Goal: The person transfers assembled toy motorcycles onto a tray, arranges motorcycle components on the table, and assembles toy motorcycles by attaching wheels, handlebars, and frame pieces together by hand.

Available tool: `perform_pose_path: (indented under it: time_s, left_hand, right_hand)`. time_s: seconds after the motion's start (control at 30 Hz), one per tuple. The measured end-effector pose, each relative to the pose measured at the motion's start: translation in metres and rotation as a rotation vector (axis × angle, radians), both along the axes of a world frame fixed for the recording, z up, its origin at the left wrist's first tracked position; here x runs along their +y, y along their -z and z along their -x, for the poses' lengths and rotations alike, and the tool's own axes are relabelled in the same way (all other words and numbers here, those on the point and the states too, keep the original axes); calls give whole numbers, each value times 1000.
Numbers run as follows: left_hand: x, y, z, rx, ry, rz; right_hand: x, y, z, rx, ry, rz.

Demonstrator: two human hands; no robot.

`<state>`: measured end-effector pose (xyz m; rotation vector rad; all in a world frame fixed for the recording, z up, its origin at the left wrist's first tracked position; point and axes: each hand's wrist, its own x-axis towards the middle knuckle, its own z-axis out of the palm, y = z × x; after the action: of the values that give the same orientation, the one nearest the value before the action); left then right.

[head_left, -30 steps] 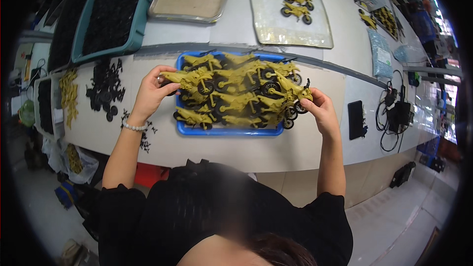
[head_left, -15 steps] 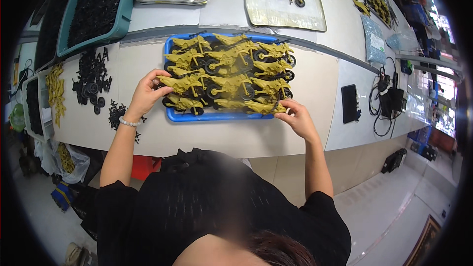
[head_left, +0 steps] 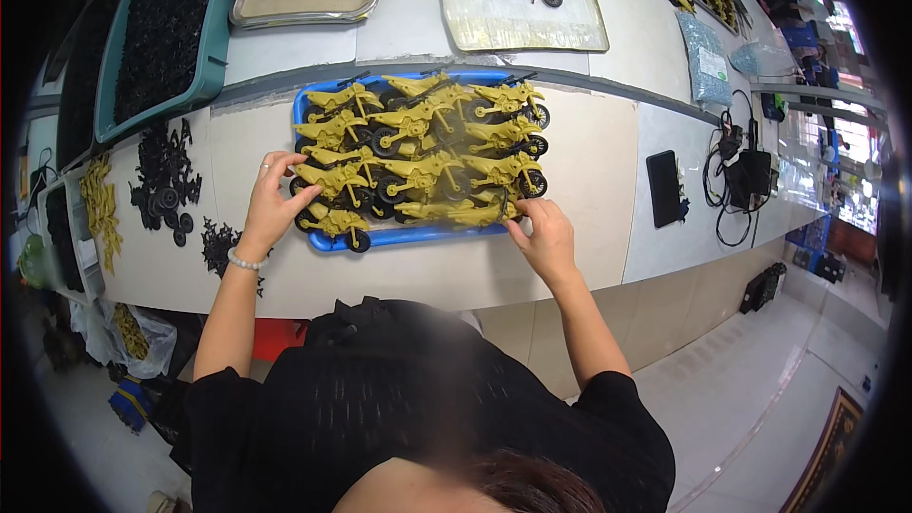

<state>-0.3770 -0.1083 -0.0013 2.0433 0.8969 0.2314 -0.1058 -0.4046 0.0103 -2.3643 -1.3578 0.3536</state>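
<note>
A blue tray [head_left: 380,240] holds rows of yellow toy motorcycles [head_left: 418,174] with black wheels and handlebars, packed close together. At its left edge, my left hand [head_left: 271,204] has fingers and thumb closed around the tail of a toy motorcycle [head_left: 332,177]. My right hand [head_left: 548,242] pinches the right end of another toy motorcycle [head_left: 475,215], which lies along the tray's near right edge. Just in front of my left hand's fingers, one more toy motorcycle [head_left: 331,220] rests in the near left corner. A blurred smear crosses the middle of the view, softening some motorcycles.
Left of the tray lie black parts with small wheels [head_left: 166,180], black bits [head_left: 220,245] and yellow parts [head_left: 100,209]. A teal bin [head_left: 211,76] of black pieces stands behind them. Further back are a metal tray [head_left: 313,19] and a white tray [head_left: 522,33]. A phone [head_left: 665,188] and cables [head_left: 722,180] lie right.
The whole view has shifted, so the tray sits further left. The toy motorcycle in my right hand now lies flatter in the near row. My left hand stays at the tray's left edge.
</note>
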Motion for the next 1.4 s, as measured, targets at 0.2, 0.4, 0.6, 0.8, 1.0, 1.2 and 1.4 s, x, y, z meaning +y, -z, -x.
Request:
perform_pose_path:
  time_s: [0.2, 0.4, 0.6, 0.8, 1.0, 1.2, 1.4]
  left_hand:
    - [-5, -12, 4, -11, -6, -210]
    - [-33, -15, 27, -8, 244, -514]
    - [-63, 21, 30, 138, 332, -597]
    - [-62, 11, 30, 75, 342, -563]
    - [-19, -28, -42, -148, 251, -467]
    - [51, -41, -199, -285, 270, -409]
    - [137, 10, -378, -160, 276, -363]
  right_hand:
    - [-10, 16, 0, 41, 73, -90]
    - [-9, 12, 3, 184, 177, -69]
    - [3, -2, 1, 259, 139, 23]
    - [41, -37, -82, 381, 160, -54]
    - [165, 37, -244, 183, 283, -354]
    - [254, 74, -297, 178, 505, -182]
    - [251, 72, -290, 511, 385, -39]
